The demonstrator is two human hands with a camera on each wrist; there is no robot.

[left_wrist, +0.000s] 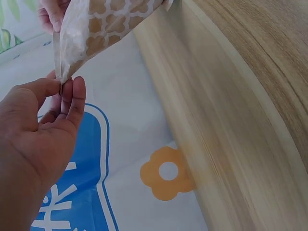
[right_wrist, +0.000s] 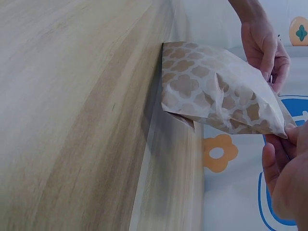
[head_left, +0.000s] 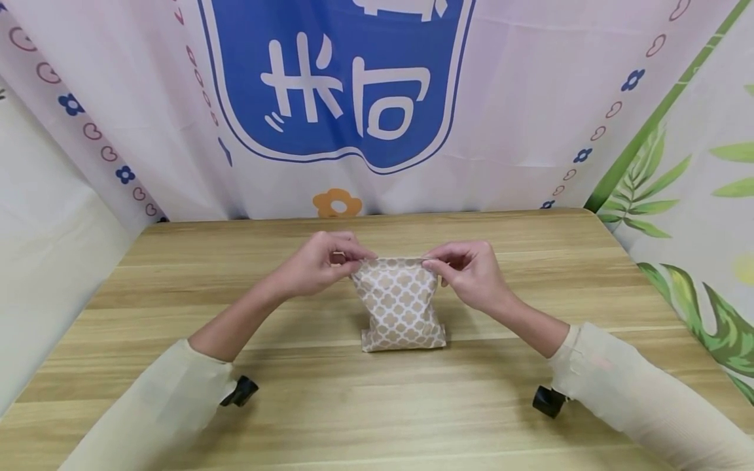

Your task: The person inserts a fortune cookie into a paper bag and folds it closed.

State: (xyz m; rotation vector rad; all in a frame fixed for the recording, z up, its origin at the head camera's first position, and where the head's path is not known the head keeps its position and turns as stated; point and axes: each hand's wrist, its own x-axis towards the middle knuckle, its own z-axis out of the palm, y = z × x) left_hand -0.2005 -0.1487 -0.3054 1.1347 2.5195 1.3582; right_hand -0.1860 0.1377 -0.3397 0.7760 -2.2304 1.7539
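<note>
A brown paper bag [head_left: 400, 306] with a white lattice pattern stands upright on the wooden table, its base toward the person and its body puffed out. My left hand [head_left: 323, 263] pinches the left corner of its top edge between thumb and fingers. At the opposite corner, the right hand [head_left: 468, 269] pinches the same edge. The top edge is drawn flat and straight between both hands. In the left wrist view the paper bag [left_wrist: 113, 24] narrows to the corner held by the left hand [left_wrist: 45, 122]. What the bag contains is hidden.
The wooden table [head_left: 330, 405] ends at a hanging cloth [head_left: 506, 104] with a blue sign and an orange flower. Black wrist devices [head_left: 240, 391] show below both sleeves. A leaf-patterned wall covering [head_left: 701, 216] lies off the right edge.
</note>
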